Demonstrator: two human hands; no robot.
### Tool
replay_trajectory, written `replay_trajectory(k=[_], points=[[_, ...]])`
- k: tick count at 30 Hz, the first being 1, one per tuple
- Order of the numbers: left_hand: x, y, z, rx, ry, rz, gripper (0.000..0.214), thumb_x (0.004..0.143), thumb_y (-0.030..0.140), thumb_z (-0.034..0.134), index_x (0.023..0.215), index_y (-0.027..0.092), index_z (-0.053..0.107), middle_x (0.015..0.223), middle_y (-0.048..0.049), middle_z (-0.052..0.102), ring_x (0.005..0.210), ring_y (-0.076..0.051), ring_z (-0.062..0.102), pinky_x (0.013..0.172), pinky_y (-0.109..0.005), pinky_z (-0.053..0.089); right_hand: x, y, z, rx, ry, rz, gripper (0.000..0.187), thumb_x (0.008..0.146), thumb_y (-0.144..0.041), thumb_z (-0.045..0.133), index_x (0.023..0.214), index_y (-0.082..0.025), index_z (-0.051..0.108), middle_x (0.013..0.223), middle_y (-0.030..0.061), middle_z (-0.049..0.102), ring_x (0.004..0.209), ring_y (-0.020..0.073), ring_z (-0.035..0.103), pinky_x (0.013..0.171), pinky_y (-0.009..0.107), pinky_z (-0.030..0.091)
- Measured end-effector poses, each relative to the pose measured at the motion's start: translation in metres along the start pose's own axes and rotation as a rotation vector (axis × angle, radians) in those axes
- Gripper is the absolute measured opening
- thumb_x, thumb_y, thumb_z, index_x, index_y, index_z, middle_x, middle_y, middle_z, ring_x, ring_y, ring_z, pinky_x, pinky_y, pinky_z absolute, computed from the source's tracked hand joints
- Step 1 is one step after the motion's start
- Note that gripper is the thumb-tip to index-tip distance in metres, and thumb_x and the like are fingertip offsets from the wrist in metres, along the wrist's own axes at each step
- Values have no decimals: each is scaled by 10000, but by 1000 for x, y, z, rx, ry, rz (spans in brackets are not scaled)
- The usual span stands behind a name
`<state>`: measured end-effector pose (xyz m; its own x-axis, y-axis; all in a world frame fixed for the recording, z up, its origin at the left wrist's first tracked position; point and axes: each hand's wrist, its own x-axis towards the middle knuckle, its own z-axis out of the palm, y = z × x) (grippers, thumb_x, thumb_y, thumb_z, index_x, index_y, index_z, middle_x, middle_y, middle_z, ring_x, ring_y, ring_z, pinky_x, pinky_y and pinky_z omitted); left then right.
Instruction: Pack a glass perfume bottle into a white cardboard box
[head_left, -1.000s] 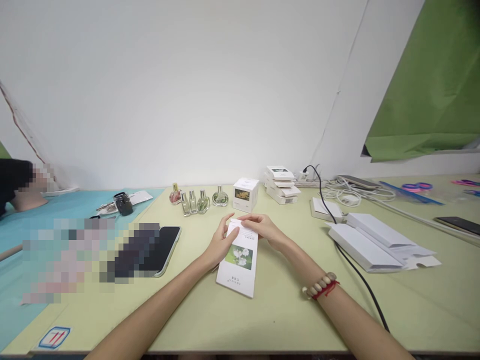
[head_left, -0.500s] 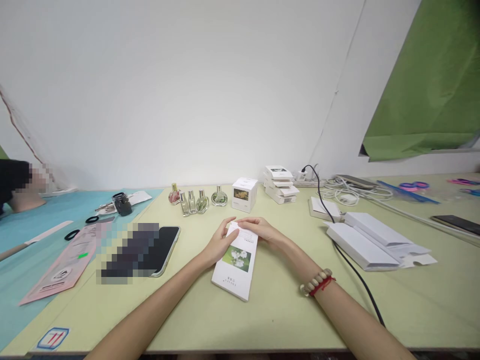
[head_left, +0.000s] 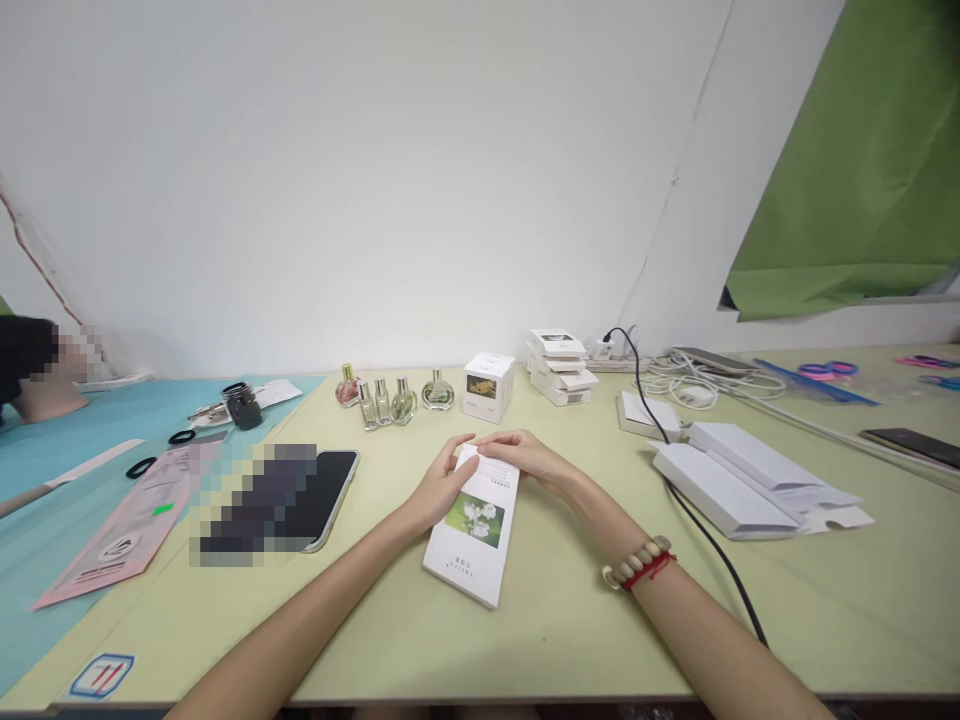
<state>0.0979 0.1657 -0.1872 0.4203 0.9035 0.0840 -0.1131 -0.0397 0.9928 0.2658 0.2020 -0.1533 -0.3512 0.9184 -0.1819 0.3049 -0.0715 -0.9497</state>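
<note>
A flat white carton (head_left: pixel 469 560) printed with white flowers on green slants over the table in front of me, its lettering upside down to me. My left hand (head_left: pixel 444 485) grips its left edge near the far end, thumb on top. At that same far end, my right hand (head_left: pixel 529 458) is closed with its fingertips on the carton's end; part of the fingers is hidden. Beyond the hands stand several small glass perfume bottles (head_left: pixel 403 401) and a white cube-shaped box (head_left: pixel 487 388).
Right of my hands lie unfolded white cartons (head_left: pixel 742 485), crossed by a black cable (head_left: pixel 724 560). Small boxes are stacked (head_left: pixel 561 365) near the wall beside white cables (head_left: pixel 686 382). At left are a phone (head_left: pixel 322 500), a pink packet (head_left: pixel 124 540) and a dark jar (head_left: pixel 242 405).
Both hands keep almost the same hold on the carton, whose near end has shifted very slightly. The rest of the view has barely moved.
</note>
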Motion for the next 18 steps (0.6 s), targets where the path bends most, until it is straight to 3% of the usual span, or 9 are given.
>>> replay_trajectory(k=[7, 10, 16, 18], points=[[0, 6, -4, 0, 48, 47, 558, 852, 490, 482, 1310, 288, 235, 937, -66, 450, 751, -116, 507, 595, -155, 434, -4, -5, 3, 44, -83, -80, 453, 727, -536, 555, 965, -160, 635, 826, 63, 574, 685, 102, 498, 501, 155, 351], [1, 6, -7, -22, 67, 63, 566, 845, 494, 488, 1300, 293, 218, 922, -62, 448, 730, -119, 508, 579, -163, 434, -6, -8, 7, 52, -97, -90, 440, 738, -507, 559, 1059, -209, 602, 883, 56, 574, 728, 114, 517, 519, 165, 390], [4, 5, -11, -92, 120, 76, 600, 797, 503, 537, 1246, 228, 249, 868, -60, 455, 670, -121, 506, 542, -173, 432, -9, -8, 16, 42, -154, -143, 498, 759, -470, 552, 1204, -260, 476, 917, 54, 561, 764, 149, 549, 510, 208, 450], [8, 6, -14, -135, 177, 81, 595, 761, 506, 569, 1179, 178, 299, 879, -74, 461, 666, -130, 511, 542, -182, 435, -8, -6, 19, 83, -116, -166, 577, 741, -463, 578, 1256, -291, 382, 1005, 55, 541, 810, 167, 563, 510, 221, 471]])
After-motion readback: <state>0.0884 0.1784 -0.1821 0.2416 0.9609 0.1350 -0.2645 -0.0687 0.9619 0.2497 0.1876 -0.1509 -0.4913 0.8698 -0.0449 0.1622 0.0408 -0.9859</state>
